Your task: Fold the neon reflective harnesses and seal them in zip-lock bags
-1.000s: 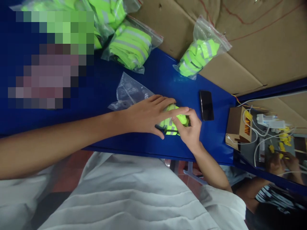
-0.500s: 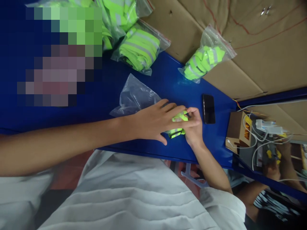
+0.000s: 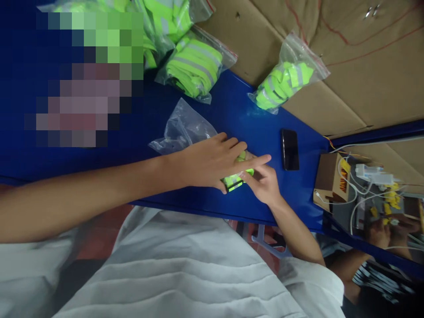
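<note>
A small folded neon-green reflective vest (image 3: 233,181) with silver bands and a black edge sits between both hands, just above or on the blue table. My left hand (image 3: 212,161) lies over it from the left, fingers curled round its far side, thumb at the near side and index finger stretched to the right. My right hand (image 3: 265,183) grips the right end between thumb and fingers. Much of the vest is hidden under the left hand. A clear plastic bag (image 3: 185,126) lies flat on the table, partly beneath my left forearm.
Bagged neon-green vests (image 3: 195,66) lie at the far left, and one more bag (image 3: 283,86) leans on the cardboard wall (image 3: 371,79). A black phone (image 3: 289,149) rests right of my hands. Beyond stand a cardboard box (image 3: 329,179), white cables and another person's hand (image 3: 379,232).
Both hands have shifted slightly left with the vest. My left fingers have curled from spread to wrapped round it, and my right hand has changed its hold at the right end.
</note>
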Motion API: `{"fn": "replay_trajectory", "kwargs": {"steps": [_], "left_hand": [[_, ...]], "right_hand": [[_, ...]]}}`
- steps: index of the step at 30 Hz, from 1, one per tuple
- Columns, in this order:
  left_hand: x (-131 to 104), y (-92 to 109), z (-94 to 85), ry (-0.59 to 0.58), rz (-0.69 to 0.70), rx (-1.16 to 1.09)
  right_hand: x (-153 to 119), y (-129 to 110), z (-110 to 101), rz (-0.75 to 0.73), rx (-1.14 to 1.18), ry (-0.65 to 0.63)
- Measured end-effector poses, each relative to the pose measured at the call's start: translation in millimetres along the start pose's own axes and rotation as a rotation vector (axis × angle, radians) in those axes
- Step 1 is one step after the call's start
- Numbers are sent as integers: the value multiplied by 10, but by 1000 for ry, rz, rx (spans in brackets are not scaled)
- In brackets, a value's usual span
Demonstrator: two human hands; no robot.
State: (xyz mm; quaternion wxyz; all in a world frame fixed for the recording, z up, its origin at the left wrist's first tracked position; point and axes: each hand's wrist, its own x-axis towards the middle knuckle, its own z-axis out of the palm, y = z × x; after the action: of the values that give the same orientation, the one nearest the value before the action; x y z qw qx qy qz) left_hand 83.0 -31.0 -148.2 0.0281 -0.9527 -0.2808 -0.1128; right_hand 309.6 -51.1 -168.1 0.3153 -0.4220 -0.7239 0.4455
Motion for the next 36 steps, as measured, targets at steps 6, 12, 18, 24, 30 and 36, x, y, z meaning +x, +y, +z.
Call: {"fn": "replay_trajectory", "kwargs": {"steps": [6, 12, 18, 24, 30, 36], "left_hand": [[73, 87, 2, 40, -13, 59], [88, -23, -24, 35, -76, 19], [90, -105, -36, 33, -61, -69], [159, 31, -14, 8, 88, 37], [324, 232, -20, 28, 163, 35], [321, 151, -42, 41, 60, -61]], "right_hand": [[155, 43, 165, 228, 347, 247], [186, -22, -70, 68, 121, 65], [197, 98, -241, -18, 112, -21], [201, 161, -118, 26, 72, -82], [166, 117, -36, 74, 139, 62], [229, 175, -166, 80, 152, -85]]}}
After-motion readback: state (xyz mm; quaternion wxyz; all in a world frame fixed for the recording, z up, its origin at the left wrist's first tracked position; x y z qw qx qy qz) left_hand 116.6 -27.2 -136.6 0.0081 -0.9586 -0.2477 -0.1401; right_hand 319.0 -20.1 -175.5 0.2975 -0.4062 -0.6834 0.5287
